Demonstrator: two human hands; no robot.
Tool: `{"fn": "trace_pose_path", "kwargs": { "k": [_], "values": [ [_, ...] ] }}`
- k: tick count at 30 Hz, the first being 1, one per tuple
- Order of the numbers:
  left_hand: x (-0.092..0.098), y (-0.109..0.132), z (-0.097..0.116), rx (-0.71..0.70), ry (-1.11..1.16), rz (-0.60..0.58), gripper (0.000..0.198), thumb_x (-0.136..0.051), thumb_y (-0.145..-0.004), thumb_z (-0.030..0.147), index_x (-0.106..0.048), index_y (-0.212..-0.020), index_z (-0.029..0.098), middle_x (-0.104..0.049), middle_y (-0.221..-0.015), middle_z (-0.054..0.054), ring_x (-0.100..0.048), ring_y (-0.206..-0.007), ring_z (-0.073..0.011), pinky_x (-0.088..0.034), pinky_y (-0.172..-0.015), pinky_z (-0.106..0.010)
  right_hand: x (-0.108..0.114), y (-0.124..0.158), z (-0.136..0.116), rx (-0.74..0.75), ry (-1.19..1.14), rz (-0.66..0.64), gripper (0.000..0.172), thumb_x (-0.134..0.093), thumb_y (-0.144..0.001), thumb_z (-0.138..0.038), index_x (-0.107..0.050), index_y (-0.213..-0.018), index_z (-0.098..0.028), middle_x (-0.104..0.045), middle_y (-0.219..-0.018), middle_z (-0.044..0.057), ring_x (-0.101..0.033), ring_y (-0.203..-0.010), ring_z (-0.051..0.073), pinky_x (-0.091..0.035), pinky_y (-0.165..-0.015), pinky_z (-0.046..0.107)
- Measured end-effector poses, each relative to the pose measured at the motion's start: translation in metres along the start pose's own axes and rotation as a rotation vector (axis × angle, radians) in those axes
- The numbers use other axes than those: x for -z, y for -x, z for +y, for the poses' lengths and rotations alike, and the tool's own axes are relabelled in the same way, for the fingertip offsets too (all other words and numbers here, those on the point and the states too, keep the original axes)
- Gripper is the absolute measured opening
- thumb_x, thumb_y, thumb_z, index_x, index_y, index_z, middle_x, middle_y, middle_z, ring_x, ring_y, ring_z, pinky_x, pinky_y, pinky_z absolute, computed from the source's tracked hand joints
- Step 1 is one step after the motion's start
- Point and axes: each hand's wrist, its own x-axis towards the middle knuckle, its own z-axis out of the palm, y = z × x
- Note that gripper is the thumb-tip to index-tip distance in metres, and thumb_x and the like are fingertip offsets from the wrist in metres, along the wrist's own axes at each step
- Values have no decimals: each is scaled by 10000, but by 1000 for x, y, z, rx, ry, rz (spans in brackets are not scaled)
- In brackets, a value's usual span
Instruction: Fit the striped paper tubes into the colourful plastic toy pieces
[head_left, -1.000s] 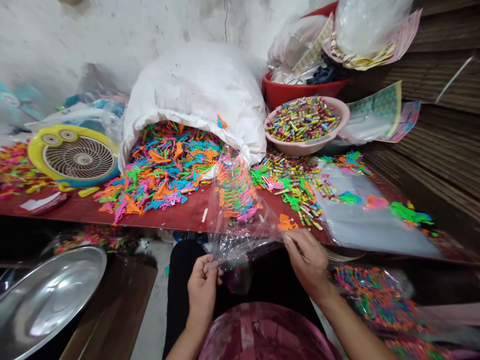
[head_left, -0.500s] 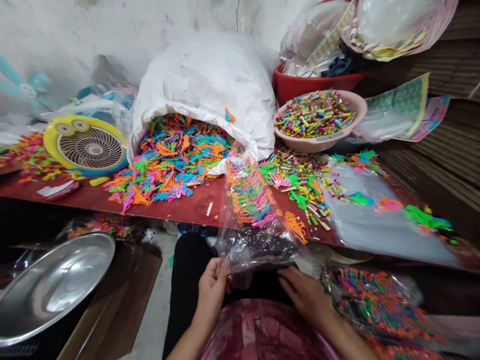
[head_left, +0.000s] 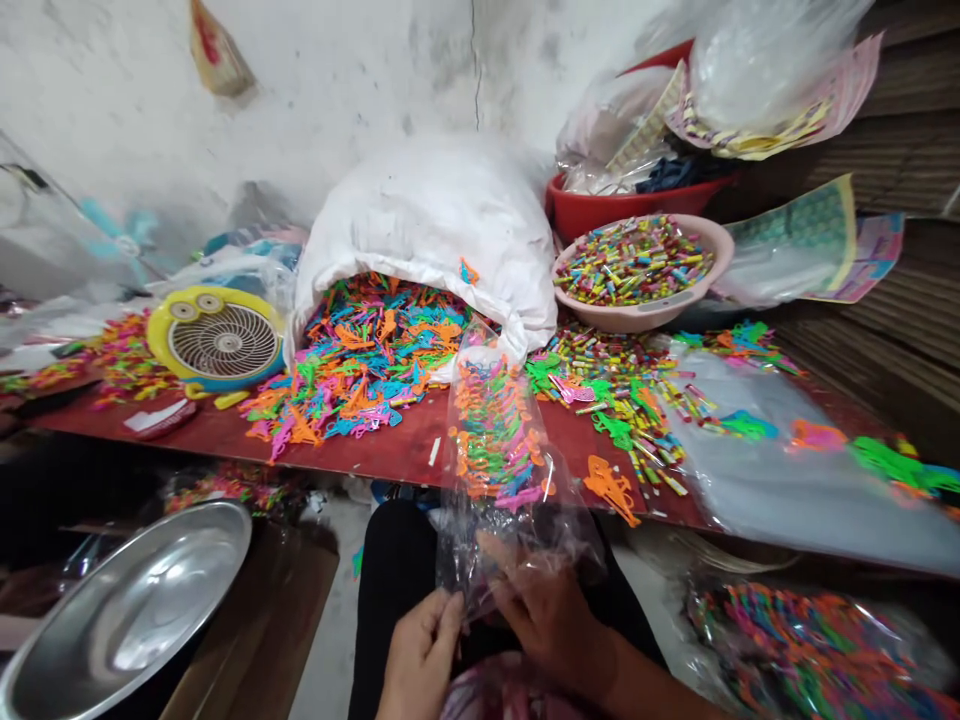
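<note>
A clear plastic bag [head_left: 469, 560] hangs over the table's front edge toward my lap. Its upper part holds rows of small colourful plastic toy pieces [head_left: 495, 430]. My left hand [head_left: 424, 645] pinches the bag's near edge between thumb and fingers. Fingers of my right hand [head_left: 547, 610] are stretched out and spread at the bag's near end, seen partly through the film. Whether they are inside the bag or beneath it I cannot tell. An orange plastic piece [head_left: 609, 487] lies on the table to the right of the bag.
A white sack [head_left: 435, 210] spills coloured pieces onto the red table [head_left: 390, 455]. To the right are a pink basin [head_left: 637, 315] of small striped tubes and flat plastic sheets [head_left: 757, 490]. A yellow fan [head_left: 225, 340] and metal bowl [head_left: 135, 610] are left; filled bags [head_left: 825, 640] lie lower right.
My right hand has moved left from beside the bag to its near end. My left hand still pinches the bag's edge. The whole view has shifted, with the table now lower in the picture.
</note>
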Motion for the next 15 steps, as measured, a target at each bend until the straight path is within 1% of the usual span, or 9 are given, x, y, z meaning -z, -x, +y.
{"fn": "trace_pose_path", "kwargs": {
  "k": [2, 4, 7, 9, 11, 12, 13, 14, 15],
  "values": [
    [4, 0, -6, -11, -11, -37, 543, -467, -884, 634, -575, -624, 169, -525, -605, -12, -485, -605, -144, -398, -591, -229, 0, 21, 5, -50, 6, -17, 472, -483, -920, -149, -554, -1376, -241, -689, -1220, 112, -707, -995, 268, -561, -865, 389],
    [6, 0, -13, -19, -12, -57, 540, -477, -878, 635, -581, -623, 170, -543, -622, -20, -499, -619, -151, -419, -604, -233, 0, 47, 15, -107, -35, -48, 512, -501, -905, -152, -536, -1398, -284, -726, -1148, 74, -731, -910, 233, -583, -792, 325],
    [5, 0, -20, -32, 16, -79, 492, -516, -862, 621, -650, -710, 172, -622, -708, -48, -573, -704, -187, -476, -680, -255, 5, 84, 32, -180, -128, -149, 450, -539, -862, -151, -661, -1243, -355, -761, -1035, 13, -738, -876, 206, -587, -739, 269],
    [2, 0, -19, -46, 69, -42, 438, -576, -835, 599, -692, -860, 177, -676, -829, -70, -626, -822, -221, -503, -785, -282, 13, 99, 41, -247, -166, -215, 363, -557, -841, -167, -731, -1111, -335, -769, -969, 18, -739, -850, 214, -581, -721, 273],
    [0, 0, -14, -45, 122, 54, 452, -645, -795, 572, -678, -1030, 188, -697, -956, -83, -641, -925, -236, -500, -870, -299, 25, 101, 45, -352, -242, -257, 266, -565, -840, -209, -761, -1001, -291, -766, -895, 34, -732, -816, 224, -566, -701, 285],
    [-2, 0, -11, -38, 133, 92, 477, -666, -782, 562, -661, -1083, 192, -696, -992, -84, -639, -943, -233, -499, -880, -298, 32, 97, 45, -429, -317, -261, 221, -560, -853, -246, -762, -940, -263, -757, -838, 38, -723, -763, 218, -553, -661, 280],
    [-2, 0, -9, -28, 130, 112, 474, -663, -787, 559, -654, -1087, 192, -693, -995, -83, -637, -932, -225, -500, -864, -291, 38, 90, 45, -522, -414, -242, 212, -549, -874, -296, -751, -877, -235, -738, -773, 38, -704, -691, 202, -530, -604, 266],
    [-3, 0, -6, -17, 114, 104, 444, -638, -805, 567, -664, -1028, 184, -688, -950, -78, -631, -881, -212, -503, -816, -277, 43, 82, 44, -626, -518, -185, 250, -533, -895, -352, -728, -824, -212, -707, -707, 31, -670, -614, 180, -497, -547, 248],
    [-2, 0, -4, -6, 91, 64, 429, -599, -827, 584, -671, -930, 173, -675, -871, -70, -616, -804, -196, -499, -746, -262, 47, 73, 42, -729, -615, -91, 304, -520, -909, -411, -699, -790, -196, -672, -658, 20, -626, -551, 157, -460, -502, 233]
  ]
}}
